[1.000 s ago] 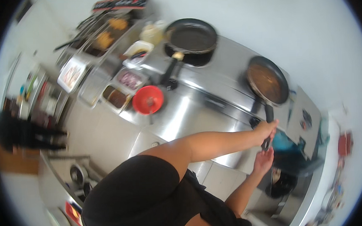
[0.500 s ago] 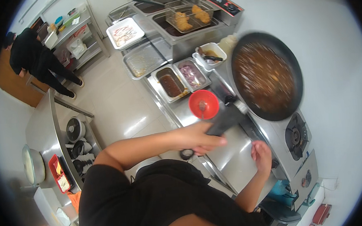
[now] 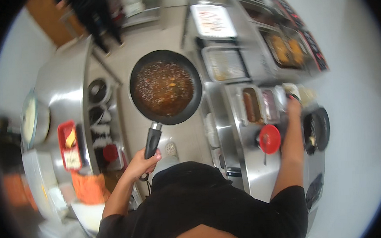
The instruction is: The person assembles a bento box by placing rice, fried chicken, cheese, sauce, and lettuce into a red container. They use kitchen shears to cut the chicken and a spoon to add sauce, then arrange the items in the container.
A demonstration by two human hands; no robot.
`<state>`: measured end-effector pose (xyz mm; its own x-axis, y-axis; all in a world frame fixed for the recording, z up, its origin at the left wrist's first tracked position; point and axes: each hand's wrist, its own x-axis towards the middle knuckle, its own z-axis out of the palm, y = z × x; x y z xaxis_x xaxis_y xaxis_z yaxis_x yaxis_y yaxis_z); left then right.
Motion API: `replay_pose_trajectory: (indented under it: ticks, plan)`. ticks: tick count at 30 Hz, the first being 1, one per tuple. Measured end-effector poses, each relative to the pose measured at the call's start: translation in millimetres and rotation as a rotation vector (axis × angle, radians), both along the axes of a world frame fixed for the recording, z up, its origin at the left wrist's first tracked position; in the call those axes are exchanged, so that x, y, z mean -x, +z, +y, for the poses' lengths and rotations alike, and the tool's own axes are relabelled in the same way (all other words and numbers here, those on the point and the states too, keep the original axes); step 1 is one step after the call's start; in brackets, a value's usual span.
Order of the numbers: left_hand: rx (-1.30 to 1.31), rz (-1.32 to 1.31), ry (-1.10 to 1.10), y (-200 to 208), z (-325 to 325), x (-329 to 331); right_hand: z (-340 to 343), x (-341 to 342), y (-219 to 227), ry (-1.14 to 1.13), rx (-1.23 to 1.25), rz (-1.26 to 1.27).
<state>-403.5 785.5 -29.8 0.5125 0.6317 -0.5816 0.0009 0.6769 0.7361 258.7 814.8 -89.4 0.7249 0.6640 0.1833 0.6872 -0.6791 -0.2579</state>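
My left hand (image 3: 144,164) is wrapped round the black handle of a frying pan (image 3: 197,102). Brown sauce (image 3: 165,88) with bubbles and small bits fills the pan, which is held level above the floor gap between the two counters. At the right, my right arm stretches over the counter, and my right hand (image 3: 293,107) is closed at a black-handled utensil (image 3: 293,97) by a white tub (image 3: 289,88). Blur hides part of those fingers. Near that forearm is a red bowl (image 3: 269,139) with a spoon. Beyond the forearm, a second dark pan (image 3: 322,127) sits on the stove.
Metal pans of sauce (image 3: 252,105) and chopped onion (image 3: 270,105) line the right counter. Behind them are a fryer with fried pieces (image 3: 296,51) and trays (image 3: 225,64). The left counter (image 3: 66,93) bears a red tray (image 3: 66,138). Another person (image 3: 94,16) stands at the far left.
My view has turned left. The frying pan has swung from above the stove to above the floor gap. My right hand has reached forward to the white tub.
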Motion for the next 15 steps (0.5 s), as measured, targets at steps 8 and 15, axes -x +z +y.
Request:
replay_pose_trajectory:
  ticks: [8, 15]
  plan:
    - [0.003, -0.090, 0.208, -27.1, -12.0, 12.3, -1.5, -58.5, 78.6, -0.035, 0.155, 0.081]
    - [-0.002, -0.255, 0.302, -38.8, -11.6, -12.5, -24.7, -23.4, 127.0, -0.108, -0.255, 0.612]
